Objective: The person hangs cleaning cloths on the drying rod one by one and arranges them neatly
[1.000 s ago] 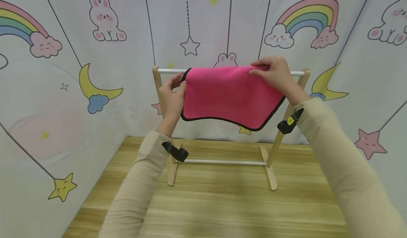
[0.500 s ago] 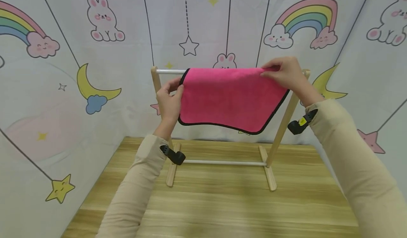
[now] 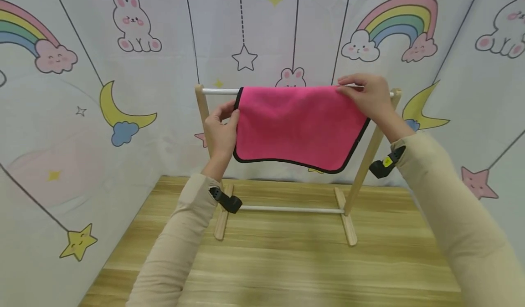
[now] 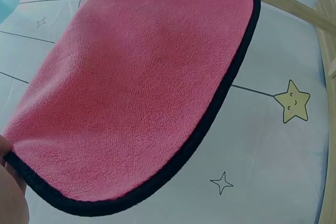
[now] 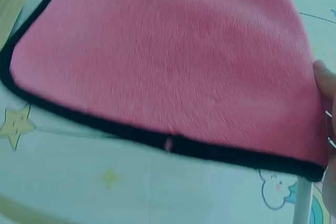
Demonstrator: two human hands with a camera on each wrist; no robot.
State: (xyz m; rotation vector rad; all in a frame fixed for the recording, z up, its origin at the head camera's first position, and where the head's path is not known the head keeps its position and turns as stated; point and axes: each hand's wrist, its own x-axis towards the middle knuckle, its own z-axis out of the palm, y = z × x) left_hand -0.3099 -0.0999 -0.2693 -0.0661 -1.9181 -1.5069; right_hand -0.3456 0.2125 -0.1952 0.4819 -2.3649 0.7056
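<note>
A pink towel with black trim hangs over the white top bar of a small drying rack. My left hand pinches its left edge a little below the bar. With thumb and fingers, my right hand holds the fold along the bar toward the right end. In the left wrist view the towel shows a fuzzy surface, with part of the left hand at the lower left. The right wrist view has the towel spread wide and the right hand at its edge.
The rack's wooden legs stand on a wood-grain table, joined low down by a white crossbar. Behind and beside it hangs a white cloth backdrop printed with rabbits, rainbows and stars. A black wrist camera sits on the left sleeve.
My right hand has slid to the right along the top of the towel, spreading it wider over the bar. The towel's lower edge hangs slightly lower. My left hand has stayed at the left edge.
</note>
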